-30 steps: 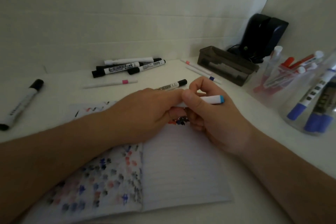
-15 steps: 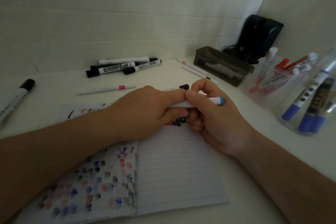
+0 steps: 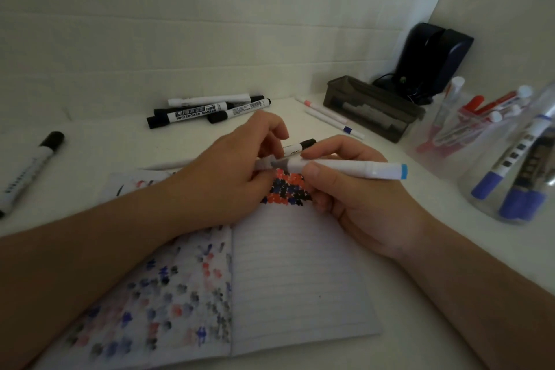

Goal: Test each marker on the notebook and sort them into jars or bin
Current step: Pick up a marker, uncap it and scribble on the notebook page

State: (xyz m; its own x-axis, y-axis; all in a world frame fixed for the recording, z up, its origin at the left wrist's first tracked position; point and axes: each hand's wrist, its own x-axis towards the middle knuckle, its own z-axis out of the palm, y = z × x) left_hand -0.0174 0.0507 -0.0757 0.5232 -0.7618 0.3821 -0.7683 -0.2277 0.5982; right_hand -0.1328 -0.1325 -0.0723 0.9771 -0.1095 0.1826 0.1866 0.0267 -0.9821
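A white marker with a blue end [image 3: 351, 170] lies level above the open notebook [image 3: 297, 276], and my right hand [image 3: 357, 189] grips its barrel. My left hand [image 3: 228, 177] pinches its clear cap [image 3: 264, 164], which sits just off the dark tip. Red, blue and black test marks [image 3: 286, 186] fill the top of the right page. At the right stand a clear jar of blue markers [image 3: 516, 177] and a clear jar of red markers [image 3: 468, 126]. A dark bin [image 3: 372, 105] sits behind them.
Three black whiteboard markers and a white pen [image 3: 210, 109] lie at the back. One black-capped marker [image 3: 28, 168] lies far left, another [image 3: 300, 146] behind my hands. Two thin pens [image 3: 330, 117] lie beside the bin. A dark device [image 3: 432, 60] stands in the corner.
My hands have pulled apart: the cap has come off the blue-ended marker and its tip now shows. The marker has shifted right, baring the test marks beneath.
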